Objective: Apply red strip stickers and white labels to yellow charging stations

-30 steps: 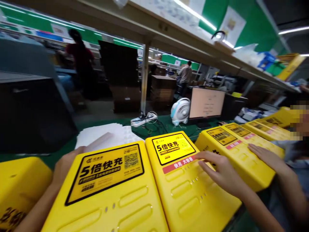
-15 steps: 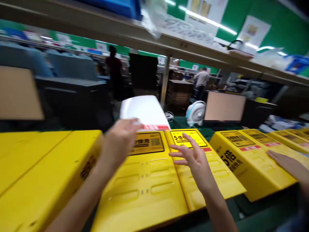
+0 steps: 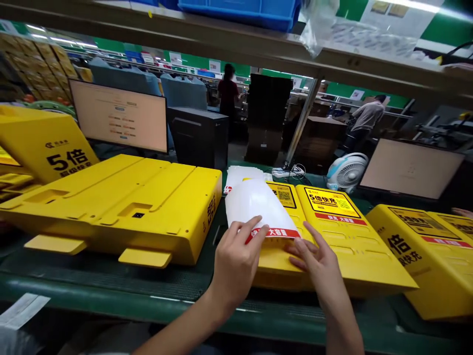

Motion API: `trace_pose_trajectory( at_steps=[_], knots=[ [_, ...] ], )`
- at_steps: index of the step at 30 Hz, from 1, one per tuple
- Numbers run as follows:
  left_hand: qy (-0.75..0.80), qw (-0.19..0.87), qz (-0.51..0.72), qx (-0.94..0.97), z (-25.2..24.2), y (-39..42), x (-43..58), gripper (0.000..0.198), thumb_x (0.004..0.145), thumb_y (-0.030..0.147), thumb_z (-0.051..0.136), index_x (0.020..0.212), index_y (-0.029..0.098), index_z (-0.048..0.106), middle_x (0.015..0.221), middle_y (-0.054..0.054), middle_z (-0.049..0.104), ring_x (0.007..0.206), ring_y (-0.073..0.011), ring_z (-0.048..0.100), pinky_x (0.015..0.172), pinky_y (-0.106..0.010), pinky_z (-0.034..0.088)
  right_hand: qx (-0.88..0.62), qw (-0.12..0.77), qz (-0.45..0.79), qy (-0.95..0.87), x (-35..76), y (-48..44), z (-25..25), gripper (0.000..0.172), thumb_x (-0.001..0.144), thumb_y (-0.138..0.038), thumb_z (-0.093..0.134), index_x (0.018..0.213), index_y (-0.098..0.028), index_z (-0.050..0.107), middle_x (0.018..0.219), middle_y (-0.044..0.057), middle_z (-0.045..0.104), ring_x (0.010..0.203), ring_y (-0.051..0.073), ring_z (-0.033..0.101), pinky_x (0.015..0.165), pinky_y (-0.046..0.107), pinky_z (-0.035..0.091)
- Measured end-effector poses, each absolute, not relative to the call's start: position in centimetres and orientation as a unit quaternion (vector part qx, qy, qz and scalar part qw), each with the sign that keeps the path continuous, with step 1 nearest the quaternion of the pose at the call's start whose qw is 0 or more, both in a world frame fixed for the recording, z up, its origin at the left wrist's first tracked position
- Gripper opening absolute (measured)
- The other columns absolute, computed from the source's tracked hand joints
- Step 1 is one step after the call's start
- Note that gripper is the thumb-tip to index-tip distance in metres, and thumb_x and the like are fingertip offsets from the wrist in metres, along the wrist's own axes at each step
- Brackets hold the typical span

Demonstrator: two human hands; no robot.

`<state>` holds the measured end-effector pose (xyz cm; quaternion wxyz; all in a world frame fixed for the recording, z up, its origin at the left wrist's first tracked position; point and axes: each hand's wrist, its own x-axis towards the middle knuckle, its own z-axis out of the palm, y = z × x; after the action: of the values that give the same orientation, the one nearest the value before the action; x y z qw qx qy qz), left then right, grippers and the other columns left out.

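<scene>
A white sheet [image 3: 254,202] with a red printed strip along its near edge lies tilted over a yellow box [image 3: 275,254]. My left hand [image 3: 240,246] is closed on the sheet's near edge, fingertips at the red strip. At the strip's right end, my right hand [image 3: 314,251] has its thumb and fingers near the sheet's corner; whether it grips the corner is unclear. Beside it, another yellow panel [image 3: 354,246] bears a black-framed label [image 3: 330,201] with a red strip below. More white sheets [image 3: 244,173] lie behind the held one.
Yellow boxes stand left [image 3: 148,197] and right [image 3: 436,261] on the green conveyor [image 3: 111,291]. Behind are monitors [image 3: 121,116], a fan [image 3: 347,171] and a shelf post [image 3: 305,121]. Two people stand farther back. Someone's hand shows at the right edge.
The view has swung left. The white sheet has come nearer and now covers part of the yellow box. My right hand has moved from the label to the sheet's corner.
</scene>
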<state>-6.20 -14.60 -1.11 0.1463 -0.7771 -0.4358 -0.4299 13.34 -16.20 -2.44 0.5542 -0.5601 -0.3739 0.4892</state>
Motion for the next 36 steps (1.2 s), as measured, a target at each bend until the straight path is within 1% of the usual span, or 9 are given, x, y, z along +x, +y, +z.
trace_pose_trajectory(
  at_steps=[5,8,13,16,19,24,30,33,36],
  knots=[
    [-0.441,0.12,-0.439,-0.774,-1.7,-16.0,-7.5,0.036,0.092,0.003,0.055,0.121,0.018,0.07,0.124,-0.009,0.071,0.093,-0.0241,0.059,0.076,-0.042,0.063,-0.48,0.617,0.528,-0.331,12.7,-15.3,-3.2,0.081,0.073,-0.042,0.089,0.141,-0.016,0.054,0.109,0.012,0.077,0.094,0.022,0.075,0.074,0.026,0.063],
    [-0.453,0.119,-0.431,-0.771,-2.7,-17.2,-7.9,0.038,0.091,0.0,0.054,0.12,0.018,0.07,0.122,-0.008,0.071,0.094,-0.0241,0.06,0.076,-0.041,0.063,-0.435,0.619,0.565,-0.329,13.0,-15.8,-3.6,0.065,0.077,-0.045,0.084,0.131,-0.015,0.064,0.112,0.013,0.076,0.097,0.025,0.075,0.078,0.03,0.065],
    [-0.483,0.077,-0.393,-0.779,-3.3,-19.2,-8.5,0.034,0.091,0.003,0.053,0.113,0.021,0.072,0.122,-0.006,0.072,0.101,-0.0266,0.062,0.083,-0.046,0.062,-0.508,0.609,0.471,-0.387,12.5,-16.5,-4.6,0.054,0.069,-0.04,0.091,0.113,-0.013,0.075,0.096,0.007,0.078,0.078,0.017,0.075,0.074,0.022,0.064],
    [-0.507,0.019,-0.362,-0.782,-2.4,-20.0,-8.3,0.031,0.09,0.023,0.068,0.121,0.023,0.068,0.138,-0.008,0.064,0.128,-0.0333,0.056,0.102,-0.055,0.055,-0.506,0.603,0.429,-0.443,11.7,-17.2,-5.1,0.056,0.069,-0.039,0.091,0.117,-0.016,0.075,0.088,0.003,0.076,0.075,0.015,0.073,0.074,0.019,0.063],
    [-0.469,-0.031,-0.335,-0.816,-1.4,-20.1,-7.4,0.061,0.092,0.045,0.067,0.144,0.018,0.051,0.156,-0.012,0.047,0.147,-0.033,0.04,0.117,-0.053,0.044,-0.494,0.602,0.366,-0.51,11.2,-18.2,-5.1,0.055,0.067,-0.038,0.091,0.116,-0.017,0.076,0.089,0.004,0.077,0.073,0.015,0.073,0.074,0.017,0.063],
    [-0.42,-0.066,-0.364,-0.828,-1.1,-19.5,-6.5,0.044,0.103,0.034,0.05,0.144,0.017,0.047,0.146,-0.005,0.059,0.135,-0.0198,0.055,0.114,-0.037,0.046,-0.493,0.609,0.299,-0.545,10.8,-19.3,-4.3,0.053,0.068,-0.037,0.09,0.115,-0.016,0.076,0.099,0.007,0.079,0.074,0.017,0.074,0.077,0.021,0.063],
    [-0.442,0.009,-0.399,-0.803,-0.8,-19.0,-6.3,0.027,0.103,0.019,0.048,0.128,0.019,0.057,0.131,-0.001,0.07,0.123,-0.0199,0.065,0.101,-0.036,0.051,-0.481,0.575,0.223,-0.623,10.7,-18.4,-2.7,0.04,0.084,-0.04,0.079,0.118,-0.02,0.075,0.094,0.004,0.078,0.068,0.015,0.073,0.059,0.019,0.06],
    [-0.44,0.035,-0.4,-0.803,-0.9,-18.7,-6.0,0.027,0.102,0.013,0.046,0.127,0.018,0.057,0.129,-0.001,0.071,0.121,-0.0194,0.066,0.096,-0.036,0.052,-0.418,0.553,0.094,-0.715,10.8,-18.2,-1.7,0.022,0.092,-0.027,0.071,0.113,-0.023,0.076,0.102,0.002,0.077,0.081,0.015,0.074,0.072,0.023,0.06],
    [-0.435,0.039,-0.402,-0.805,-0.6,-18.8,-5.7,0.028,0.101,0.012,0.047,0.128,0.016,0.057,0.13,-0.001,0.07,0.122,-0.0181,0.065,0.099,-0.034,0.051,-0.368,0.544,-0.044,-0.753,11.1,-17.8,-1.4,0.023,0.092,-0.012,0.068,0.109,-0.025,0.077,0.101,0.001,0.077,0.089,0.016,0.073,0.085,0.027,0.056]
  ],
)
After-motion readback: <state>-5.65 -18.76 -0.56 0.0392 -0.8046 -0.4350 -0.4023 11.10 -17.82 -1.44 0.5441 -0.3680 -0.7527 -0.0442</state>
